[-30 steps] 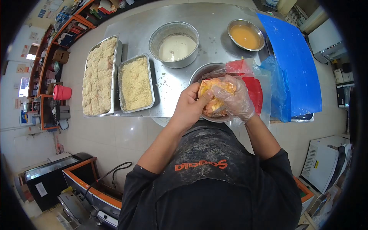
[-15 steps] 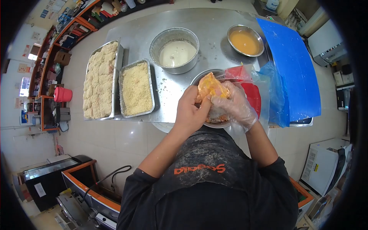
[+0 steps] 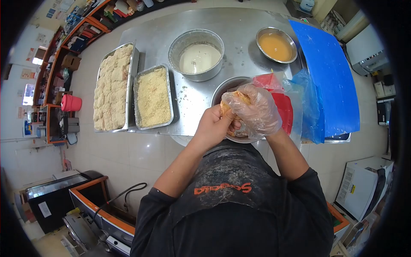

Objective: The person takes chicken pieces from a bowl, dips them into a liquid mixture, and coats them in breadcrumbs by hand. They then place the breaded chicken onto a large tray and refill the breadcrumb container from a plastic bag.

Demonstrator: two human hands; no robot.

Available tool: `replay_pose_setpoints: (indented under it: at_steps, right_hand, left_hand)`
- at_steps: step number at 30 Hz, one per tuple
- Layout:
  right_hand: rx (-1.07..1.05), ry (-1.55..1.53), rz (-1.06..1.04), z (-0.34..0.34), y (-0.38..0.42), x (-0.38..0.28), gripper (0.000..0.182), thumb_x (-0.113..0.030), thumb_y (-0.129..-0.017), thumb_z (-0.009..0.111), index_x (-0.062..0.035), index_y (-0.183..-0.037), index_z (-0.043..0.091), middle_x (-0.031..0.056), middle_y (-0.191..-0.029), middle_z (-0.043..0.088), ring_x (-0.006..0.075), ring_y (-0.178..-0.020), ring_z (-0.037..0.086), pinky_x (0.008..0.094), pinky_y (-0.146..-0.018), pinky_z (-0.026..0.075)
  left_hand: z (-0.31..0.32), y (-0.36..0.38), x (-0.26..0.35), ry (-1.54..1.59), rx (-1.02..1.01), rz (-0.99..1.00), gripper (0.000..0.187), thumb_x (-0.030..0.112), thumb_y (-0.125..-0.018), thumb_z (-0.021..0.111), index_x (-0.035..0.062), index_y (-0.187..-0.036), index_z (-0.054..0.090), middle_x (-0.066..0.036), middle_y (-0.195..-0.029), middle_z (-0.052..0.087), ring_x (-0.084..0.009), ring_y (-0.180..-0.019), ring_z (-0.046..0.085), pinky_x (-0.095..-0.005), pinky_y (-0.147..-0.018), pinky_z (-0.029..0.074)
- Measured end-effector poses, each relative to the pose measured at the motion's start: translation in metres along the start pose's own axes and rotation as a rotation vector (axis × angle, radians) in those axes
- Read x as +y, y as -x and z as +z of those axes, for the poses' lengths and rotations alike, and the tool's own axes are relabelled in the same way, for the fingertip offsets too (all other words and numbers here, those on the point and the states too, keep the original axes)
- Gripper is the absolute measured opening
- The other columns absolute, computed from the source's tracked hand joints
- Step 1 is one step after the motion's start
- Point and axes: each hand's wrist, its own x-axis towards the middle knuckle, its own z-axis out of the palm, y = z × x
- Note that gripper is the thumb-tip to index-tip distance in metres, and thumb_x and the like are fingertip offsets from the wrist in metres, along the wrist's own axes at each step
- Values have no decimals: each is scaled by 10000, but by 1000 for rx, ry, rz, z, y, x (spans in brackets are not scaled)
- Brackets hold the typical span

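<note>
A piece of orange-yellow marinated meat, apparently chicken [image 3: 225,109], is held above a metal bowl [image 3: 218,92] at the table's near edge. My bare left hand [image 3: 212,126] pinches its lower left side between thumb and fingers. Over its top and right side curls my right hand [image 3: 255,112], inside a clear plastic glove, hiding most of the piece. More meat lies in the bowl below, largely covered by my hands. Red and clear plastic bags [image 3: 282,113] lie against the bowl's right side.
On the steel table [image 3: 239,19] stand a pot of white batter [image 3: 199,58], a bowl of orange liquid [image 3: 276,47], a tray of yellowish crumbs [image 3: 153,96] and a deeper tray of coated pieces [image 3: 112,92]. A blue board [image 3: 332,81] covers the right end.
My gloved right hand has moved up and left, closing over the meat, which was spread out and more visible before. My left hand keeps its hold with a small shift.
</note>
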Motion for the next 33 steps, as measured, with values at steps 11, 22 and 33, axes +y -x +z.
replay_pose_setpoints:
  at_steps: [11, 22, 33]
  right_hand:
    - [22, 385, 1, -14, -21, 43, 324, -346, -904, 684, -34, -976, 634, 105, -793, 649, 177, -732, 635, 339, -659, 500]
    - [-51, 549, 222, -46, -41, 125, 297, -237, -870, 702, -34, -1088, 699, 148, -949, 717, 228, -860, 687, 340, -787, 522]
    - [88, 826, 443, -32, -37, 109, 426, -371, -833, 710, 45, -928, 728, 192, -905, 720, 285, -821, 682, 377, -773, 514]
  left_hand:
    - [-6, -10, 2, -25, 39, -463, 377, 344, -1001, 550, -17, -943, 640, -85, -763, 673, -149, -636, 626, -281, -578, 511]
    - [-45, 23, -33, -324, 58, -309, 556, 470, -944, 588, -33, -1181, 565, -129, -942, 654, -180, -764, 623, -303, -617, 483]
    - [-56, 32, -45, 907, -44, -104, 762, 617, -976, 279, 67, -1499, 338, -153, -1342, 537, -262, -1021, 583, -369, -833, 451]
